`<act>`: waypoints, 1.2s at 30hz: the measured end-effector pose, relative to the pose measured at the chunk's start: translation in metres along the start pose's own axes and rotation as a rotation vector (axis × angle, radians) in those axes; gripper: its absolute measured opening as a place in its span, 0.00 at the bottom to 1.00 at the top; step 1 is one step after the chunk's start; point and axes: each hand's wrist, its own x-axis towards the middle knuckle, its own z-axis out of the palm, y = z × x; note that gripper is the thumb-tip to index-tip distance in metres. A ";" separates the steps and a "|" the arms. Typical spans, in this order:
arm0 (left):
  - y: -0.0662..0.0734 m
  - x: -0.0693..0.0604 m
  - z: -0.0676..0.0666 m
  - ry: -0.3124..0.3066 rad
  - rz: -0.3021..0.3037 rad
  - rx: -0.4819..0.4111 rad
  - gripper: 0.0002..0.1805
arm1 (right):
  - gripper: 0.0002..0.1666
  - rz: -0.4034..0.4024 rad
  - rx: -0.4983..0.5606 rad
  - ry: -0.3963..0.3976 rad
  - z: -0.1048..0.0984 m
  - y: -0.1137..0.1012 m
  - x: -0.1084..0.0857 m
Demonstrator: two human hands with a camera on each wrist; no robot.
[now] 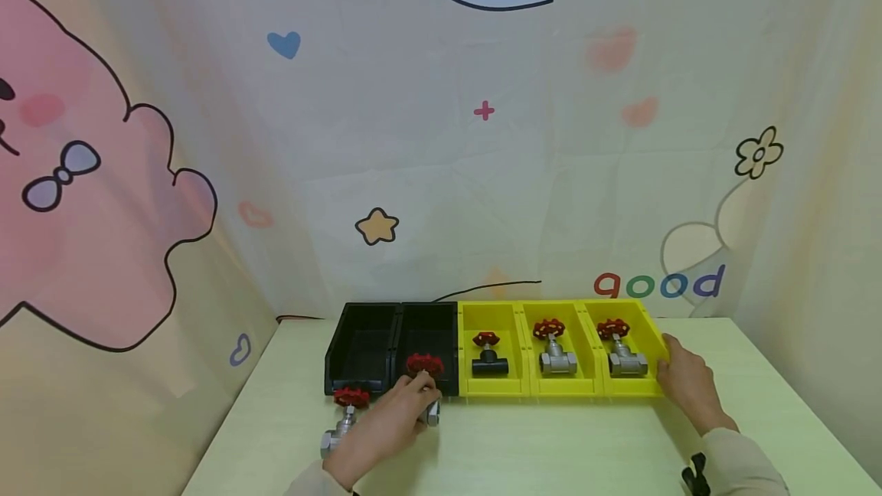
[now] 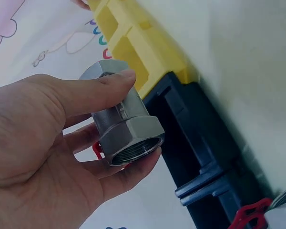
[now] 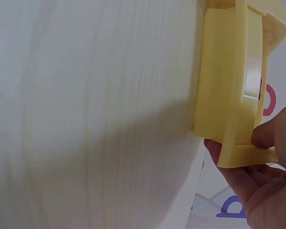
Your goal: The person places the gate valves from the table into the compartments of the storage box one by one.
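Observation:
My left hand (image 1: 393, 418) holds a silver gate valve (image 2: 128, 126) with a red handwheel, thumb on one side of its body and fingers on the other. In the head view this valve is at the front of the right-hand black bin (image 1: 451, 327); its open threaded end shows in the left wrist view. My right hand (image 1: 692, 385) grips the outer side wall of the rightmost yellow bin (image 3: 221, 81), thumb over the rim and fingers outside. A second silver gate valve (image 1: 335, 438), also red-wheeled, is on the table beside my left wrist, partly hidden by the forearm.
Left in the row is another black bin (image 1: 329, 362). The yellow bins hold a black-bodied valve (image 1: 489, 363) and two silver valves, one in the middle bin (image 1: 560, 360) and one (image 1: 628, 362) on the right. Behind the pale table (image 1: 551, 450) hangs a printed curtain (image 1: 441, 174).

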 end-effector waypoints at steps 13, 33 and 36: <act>-0.015 0.013 -0.012 0.039 -0.006 -0.017 0.22 | 0.34 0.007 0.003 0.002 0.001 -0.001 -0.001; -0.030 0.041 -0.013 0.085 -0.050 -0.017 0.22 | 0.35 0.018 0.010 -0.003 0.000 -0.003 -0.003; -0.033 0.045 -0.010 0.085 -0.050 -0.014 0.22 | 0.35 0.022 0.011 -0.005 0.000 -0.003 -0.003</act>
